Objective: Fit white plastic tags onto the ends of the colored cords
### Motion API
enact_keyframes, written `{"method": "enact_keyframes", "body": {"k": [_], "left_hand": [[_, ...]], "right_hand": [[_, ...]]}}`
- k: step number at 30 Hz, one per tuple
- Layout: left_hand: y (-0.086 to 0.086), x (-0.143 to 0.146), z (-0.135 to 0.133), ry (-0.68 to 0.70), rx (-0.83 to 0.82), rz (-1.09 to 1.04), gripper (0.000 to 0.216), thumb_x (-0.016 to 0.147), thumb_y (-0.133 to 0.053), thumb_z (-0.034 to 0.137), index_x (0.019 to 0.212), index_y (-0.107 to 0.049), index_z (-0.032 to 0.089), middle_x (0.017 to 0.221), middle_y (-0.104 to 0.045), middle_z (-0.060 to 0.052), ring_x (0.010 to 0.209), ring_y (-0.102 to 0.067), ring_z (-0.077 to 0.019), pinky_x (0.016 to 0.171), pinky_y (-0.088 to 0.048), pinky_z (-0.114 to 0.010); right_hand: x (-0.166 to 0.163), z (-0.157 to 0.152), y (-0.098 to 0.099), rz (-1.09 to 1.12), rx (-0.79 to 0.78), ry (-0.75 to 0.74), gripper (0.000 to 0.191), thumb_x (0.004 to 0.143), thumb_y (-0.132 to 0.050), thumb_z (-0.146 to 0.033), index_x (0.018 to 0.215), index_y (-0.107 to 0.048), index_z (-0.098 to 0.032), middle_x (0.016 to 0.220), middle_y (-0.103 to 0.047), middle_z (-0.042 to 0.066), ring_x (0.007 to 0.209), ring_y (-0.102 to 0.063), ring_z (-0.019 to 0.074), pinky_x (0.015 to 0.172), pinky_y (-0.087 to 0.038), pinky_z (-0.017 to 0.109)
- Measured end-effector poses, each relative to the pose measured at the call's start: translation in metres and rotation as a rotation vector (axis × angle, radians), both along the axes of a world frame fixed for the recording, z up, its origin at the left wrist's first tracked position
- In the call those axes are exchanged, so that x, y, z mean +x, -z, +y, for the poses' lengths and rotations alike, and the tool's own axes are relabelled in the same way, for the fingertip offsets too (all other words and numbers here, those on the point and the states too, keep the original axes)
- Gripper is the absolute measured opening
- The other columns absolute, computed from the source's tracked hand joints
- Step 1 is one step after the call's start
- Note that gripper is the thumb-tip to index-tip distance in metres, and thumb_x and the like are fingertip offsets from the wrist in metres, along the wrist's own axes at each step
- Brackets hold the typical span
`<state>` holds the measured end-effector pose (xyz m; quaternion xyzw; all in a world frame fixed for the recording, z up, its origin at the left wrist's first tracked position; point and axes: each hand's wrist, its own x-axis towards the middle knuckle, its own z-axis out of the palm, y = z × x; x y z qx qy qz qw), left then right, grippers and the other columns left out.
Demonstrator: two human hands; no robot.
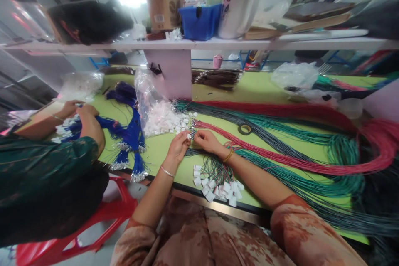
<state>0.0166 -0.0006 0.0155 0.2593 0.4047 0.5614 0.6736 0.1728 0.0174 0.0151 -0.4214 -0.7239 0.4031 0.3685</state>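
Observation:
My left hand [178, 147] is closed in a pinch on a small white connector [188, 136]. Close beside it, my right hand [206, 141] is closed too, its thumb and forefinger pinching a thin wire near the connector; the wire's tip is too small to make out. Just beyond both hands lie the metal-tipped ends of a red wire bundle [280, 158], with green wires [289, 172] and black wires [268, 139] alongside. Loose white connectors [162, 118] spill from a clear plastic bag [146, 87]. Below my right wrist lies a cluster of wired white connectors [222, 190].
A roll of black tape [245, 129] rests on the wires. At left, a co-worker's hands [85, 112] handle blue wires [134, 126] above a red stool [109, 216]. A shelf [199, 44] crosses behind, bearing a blue bin [200, 23] and a white jug [237, 6].

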Motion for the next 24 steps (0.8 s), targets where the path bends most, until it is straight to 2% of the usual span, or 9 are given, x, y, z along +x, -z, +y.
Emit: {"method": "enact_keyframes", "body": {"k": [6,12,16,20,24], "left_hand": [[0.007,0.005,-0.004,-0.042,0.098,0.215,0.032,0.062,-0.081,0.034,0.08,-0.066,0.012,0.066,-0.059,0.001,0.053,-0.047,-0.0055,0.052,-0.037,-0.019],[0.016,0.013,-0.007,-0.15,0.085,0.264,0.039,0.058,-0.081,0.042,0.077,-0.064,0.013,0.06,-0.056,0.003,0.052,-0.046,-0.0064,0.052,-0.035,-0.02],[0.015,0.015,-0.009,-0.137,0.129,0.3,0.037,0.059,-0.081,0.041,0.076,-0.065,0.012,0.058,-0.055,0.003,0.051,-0.044,-0.0061,0.05,-0.033,-0.02],[0.015,0.01,-0.009,-0.119,0.1,0.356,0.033,0.061,-0.079,0.038,0.076,-0.066,0.012,0.058,-0.056,0.002,0.051,-0.044,-0.0064,0.049,-0.032,-0.02],[0.016,0.003,-0.006,-0.106,0.079,0.368,0.029,0.062,-0.078,0.036,0.074,-0.067,0.012,0.061,-0.057,0.001,0.051,-0.045,-0.0061,0.049,-0.034,-0.019]], "right_hand": [[-0.003,-0.002,0.003,-0.062,-0.052,0.01,0.015,0.075,-0.05,-0.027,0.065,-0.05,-0.016,0.058,-0.046,-0.004,0.055,-0.037,0.0089,0.053,-0.029,0.021],[-0.002,-0.011,-0.001,-0.179,0.097,-0.012,0.016,0.081,-0.049,-0.027,0.07,-0.054,-0.016,0.061,-0.053,-0.002,0.055,-0.04,0.0094,0.054,-0.028,0.022],[-0.003,-0.014,-0.001,-0.283,0.109,0.03,0.02,0.081,-0.05,-0.027,0.064,-0.051,-0.017,0.056,-0.049,-0.003,0.052,-0.035,0.009,0.053,-0.024,0.023],[0.007,-0.001,0.001,-0.276,0.132,-0.001,0.023,0.085,-0.047,-0.029,0.068,-0.054,-0.016,0.063,-0.056,0.0,0.057,-0.041,0.0101,0.055,-0.028,0.022],[0.022,0.021,0.005,-0.447,0.132,0.125,0.012,0.08,-0.056,-0.026,0.075,-0.059,-0.016,0.075,-0.063,0.004,0.066,-0.048,0.0127,0.059,-0.03,0.022]]}}
